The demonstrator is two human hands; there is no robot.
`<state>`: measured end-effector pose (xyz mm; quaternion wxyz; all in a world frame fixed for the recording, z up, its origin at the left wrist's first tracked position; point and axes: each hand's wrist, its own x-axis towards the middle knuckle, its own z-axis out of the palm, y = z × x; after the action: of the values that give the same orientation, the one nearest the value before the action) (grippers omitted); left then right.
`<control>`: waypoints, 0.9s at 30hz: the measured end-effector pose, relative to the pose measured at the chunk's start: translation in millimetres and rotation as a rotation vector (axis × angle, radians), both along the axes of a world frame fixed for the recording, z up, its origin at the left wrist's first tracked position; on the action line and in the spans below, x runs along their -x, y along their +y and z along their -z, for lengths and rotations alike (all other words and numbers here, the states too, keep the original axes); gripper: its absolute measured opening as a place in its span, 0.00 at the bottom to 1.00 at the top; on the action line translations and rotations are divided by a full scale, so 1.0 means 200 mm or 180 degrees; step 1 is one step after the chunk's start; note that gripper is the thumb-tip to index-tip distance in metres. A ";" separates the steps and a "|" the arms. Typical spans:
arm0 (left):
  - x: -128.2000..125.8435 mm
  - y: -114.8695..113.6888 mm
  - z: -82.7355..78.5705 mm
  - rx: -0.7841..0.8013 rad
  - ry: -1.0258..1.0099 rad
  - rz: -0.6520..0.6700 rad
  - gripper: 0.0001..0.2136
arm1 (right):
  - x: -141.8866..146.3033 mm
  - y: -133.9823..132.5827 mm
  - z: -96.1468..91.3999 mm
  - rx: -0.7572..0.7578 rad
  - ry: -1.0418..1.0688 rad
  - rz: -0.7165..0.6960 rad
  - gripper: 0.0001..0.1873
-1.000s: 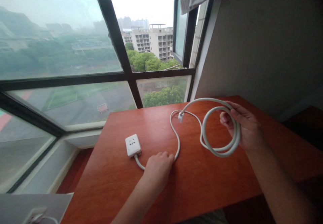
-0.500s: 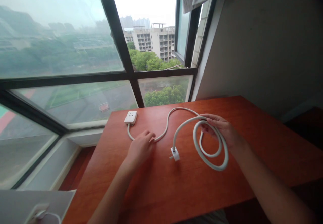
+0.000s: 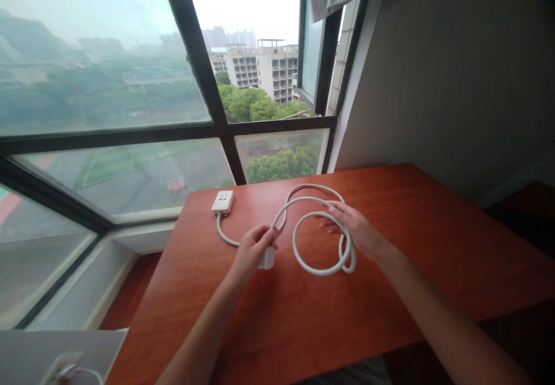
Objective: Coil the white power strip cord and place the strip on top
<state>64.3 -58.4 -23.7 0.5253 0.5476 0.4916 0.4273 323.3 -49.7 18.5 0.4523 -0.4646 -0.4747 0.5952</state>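
We pinch the plug [image 3: 267,259] in the left hand [image 3: 254,249], rest the right hand [image 3: 355,233] open-fingered on the coil [image 3: 321,271] just right of that pinch, and should keep its loops flat and untwisted on the table [image 3: 390,315].

No text, label or number can be read anywhere here.

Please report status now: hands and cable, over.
Left hand pinches the plug. Right hand flat on the cable loop. Socket block at far edge of table. Nothing in the way.
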 end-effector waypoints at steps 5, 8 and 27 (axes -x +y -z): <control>0.08 0.01 -0.04 0.0147 -0.0191 -0.0219 0.16 | 0.02 -0.10 0.00 0.0093 0.0238 -0.0664 0.22; 0.07 0.01 -0.03 0.0213 -0.0357 -0.0308 0.15 | 0.01 -0.15 -0.01 0.0185 0.0386 -0.0867 0.23; -0.05 -0.10 -0.09 0.0336 -0.0439 0.0565 0.15 | -0.08 -0.21 -0.13 -0.0883 0.0125 0.0612 0.21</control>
<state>74.9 -77.4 -5.2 0.6217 0.5298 0.4257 0.3893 339.1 -91.7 43.9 0.5762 -0.4293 -0.4966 0.4870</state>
